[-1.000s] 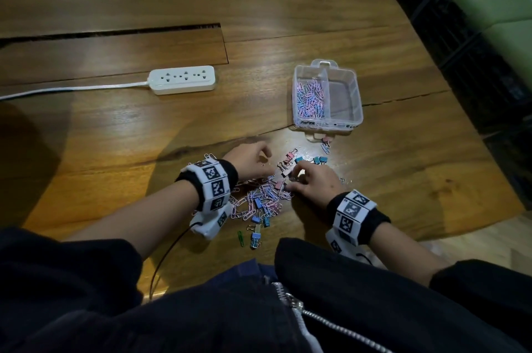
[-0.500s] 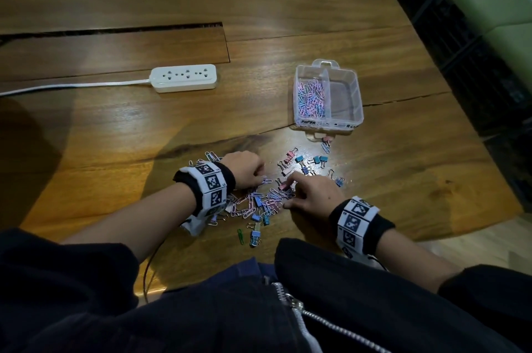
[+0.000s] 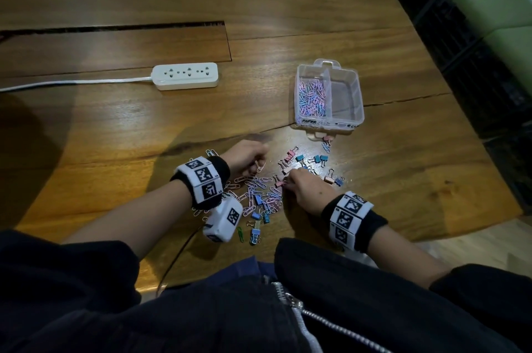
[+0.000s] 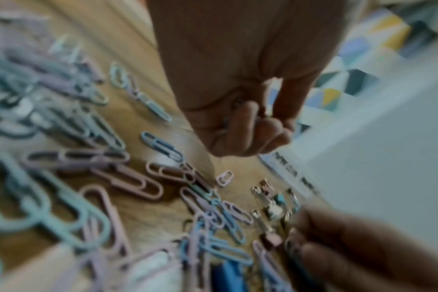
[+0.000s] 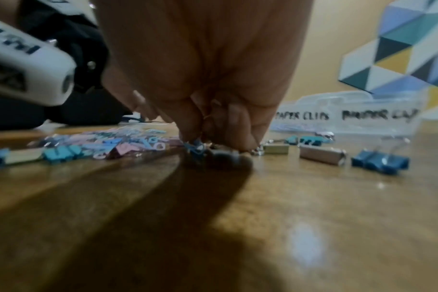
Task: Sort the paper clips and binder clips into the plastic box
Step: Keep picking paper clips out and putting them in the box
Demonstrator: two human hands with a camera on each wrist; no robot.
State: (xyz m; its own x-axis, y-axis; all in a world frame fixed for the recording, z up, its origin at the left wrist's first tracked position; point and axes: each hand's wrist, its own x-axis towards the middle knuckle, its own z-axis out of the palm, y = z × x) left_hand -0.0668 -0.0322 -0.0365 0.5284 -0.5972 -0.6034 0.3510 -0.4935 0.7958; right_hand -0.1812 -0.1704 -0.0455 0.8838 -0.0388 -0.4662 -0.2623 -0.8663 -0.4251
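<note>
The clear plastic box (image 3: 357, 99) stands past my hands; its left compartment holds paper clips (image 3: 312, 98), its right one is bare. The box labels (image 5: 350, 116) read paper clips and binder clips. A loose pile of pastel paper clips (image 3: 260, 194) lies between my hands, with binder clips (image 3: 300, 158) scattered beyond it. My left hand (image 3: 247, 157) is curled into a fist with paper clips (image 4: 234, 120) showing inside it. My right hand (image 3: 305, 188) has its fingertips down at the pile's right edge, pinching a blue paper clip (image 5: 195, 147).
A white power strip (image 3: 185, 76) with its cable lies on the wooden table (image 3: 115, 128) at the left. More binder clips (image 3: 254, 233) lie near my body, a blue one (image 5: 380, 161) right of my right hand. The table edge runs along the right.
My right hand slid slightly left into the pile's edge and lowered its fingertips. My left hand stayed curled by the pile, its wrist turning a little.
</note>
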